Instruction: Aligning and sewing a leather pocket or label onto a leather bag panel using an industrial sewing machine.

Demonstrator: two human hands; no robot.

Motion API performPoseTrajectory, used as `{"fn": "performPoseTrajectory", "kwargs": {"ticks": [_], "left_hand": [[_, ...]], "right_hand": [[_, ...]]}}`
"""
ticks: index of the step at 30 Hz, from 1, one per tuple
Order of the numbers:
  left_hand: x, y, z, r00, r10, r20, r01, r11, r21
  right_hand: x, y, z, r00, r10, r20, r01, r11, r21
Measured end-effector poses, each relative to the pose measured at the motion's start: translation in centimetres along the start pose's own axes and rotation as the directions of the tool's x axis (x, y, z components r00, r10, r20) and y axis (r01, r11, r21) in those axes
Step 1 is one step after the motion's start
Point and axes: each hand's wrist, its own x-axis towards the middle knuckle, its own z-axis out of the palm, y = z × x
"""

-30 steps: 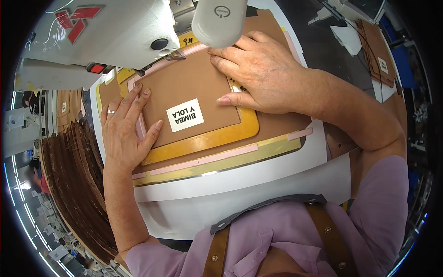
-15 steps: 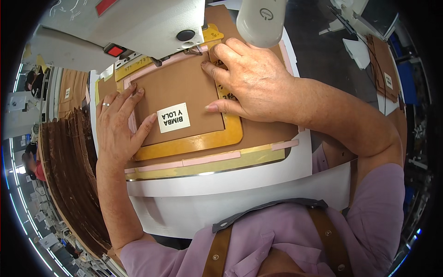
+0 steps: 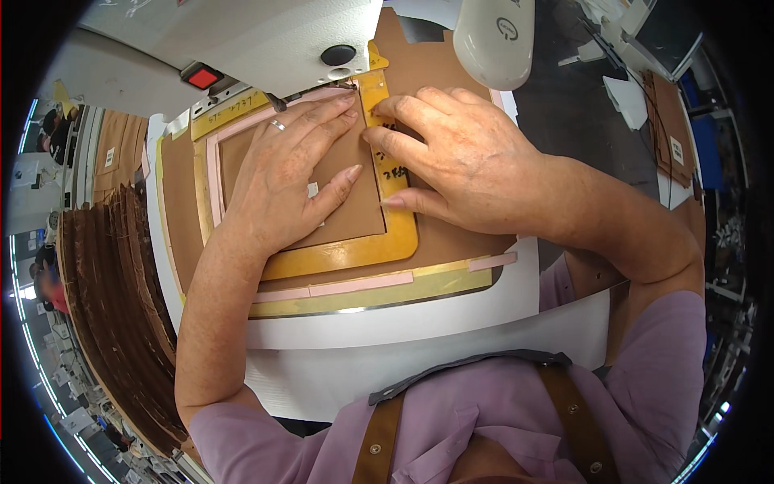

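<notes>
A yellow template frame (image 3: 343, 256) surrounds a flat brown panel (image 3: 359, 206) under the sewing machine head (image 3: 266, 40). My left hand (image 3: 282, 177) lies on the panel, fingers stretched toward the presser foot area and thumb apart. It covers most of a white label (image 3: 313, 190), of which only small bits show. On the frame's right side rests my right hand (image 3: 468, 157), its fingers bent and spread, thumb on the frame's inner edge. Pink strips (image 3: 363, 285) run along the template's near edge and inside the frame.
A rounded white device (image 3: 496, 40) hangs at the far right of the work. White sheets (image 3: 403, 323) lie under the template. Dark brown stacked pieces (image 3: 113, 298) stand at left. More brown panels (image 3: 669, 129) lie at far right, beside a grey work surface (image 3: 564, 97).
My left hand has moved from the frame's left side rightward onto the panel, covering most of the label. My right hand stays at the frame's right side. The view has shifted slightly.
</notes>
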Motion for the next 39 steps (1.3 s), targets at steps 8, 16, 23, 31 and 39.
{"fn": "performPoseTrajectory", "kwargs": {"ticks": [8, 16, 23, 31, 39], "left_hand": [[0.2, 0.4, 0.5, 1.000, -0.018, -0.008, 0.018, 1.000, -0.005], [-0.3, 0.6, 1.3, 0.998, -0.058, -0.023, 0.054, 0.988, -0.145], [-0.3, 0.5, 1.3, 0.997, -0.029, -0.074, 0.027, 0.999, -0.034], [-0.3, 0.0, 1.7, 0.998, -0.015, -0.055, 0.011, 0.998, -0.061], [-0.7, -0.6, 1.9, 0.995, 0.012, -0.098, -0.017, 0.999, -0.052]], "right_hand": [[-1.1, -1.1, -0.7, 0.990, -0.134, 0.045, 0.121, 0.967, 0.225], [-0.9, -1.5, -0.9, 0.982, -0.188, 0.026, 0.180, 0.965, 0.191], [-0.4, 4.5, 0.9, 0.967, 0.092, -0.236, -0.061, 0.989, 0.137], [1.6, 9.3, 3.3, 0.980, 0.137, -0.143, -0.114, 0.981, 0.158], [3.0, 7.7, 2.7, 0.929, 0.360, 0.081, -0.365, 0.930, 0.049]]}}
